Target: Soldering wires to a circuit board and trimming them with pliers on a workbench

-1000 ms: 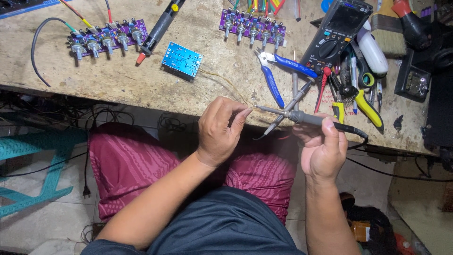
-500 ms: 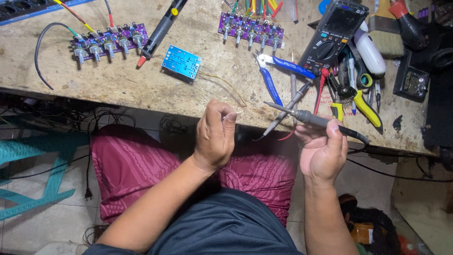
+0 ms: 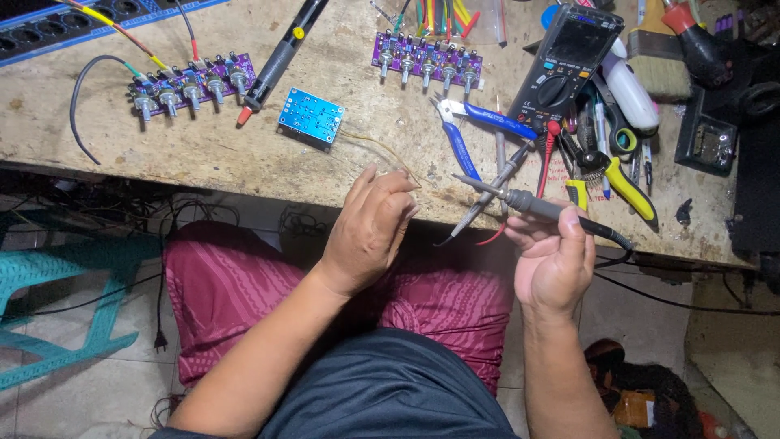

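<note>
My left hand (image 3: 370, 228) is held at the bench's front edge, its fingertips pinched on a thin bare wire (image 3: 382, 148) that runs back to a small blue circuit board (image 3: 311, 118). In my right hand (image 3: 556, 260) I grip a grey-handled soldering iron (image 3: 528, 202). The iron's tip points left and stops a short way from my left fingertips without touching them. A black cord leaves the iron's rear toward the right.
Two purple boards with knobs (image 3: 191, 81) (image 3: 426, 57) lie on the worn workbench (image 3: 244, 162). Blue-handled cutters (image 3: 471, 130), tweezers (image 3: 487, 191), a multimeter (image 3: 565, 61) and yellow pliers (image 3: 626, 183) crowd the right. A teal stool (image 3: 73, 268) stands at the left below.
My left hand has drawn back to the left, away from the iron's tip which it was touching a second ago. The right hand and iron have barely moved.
</note>
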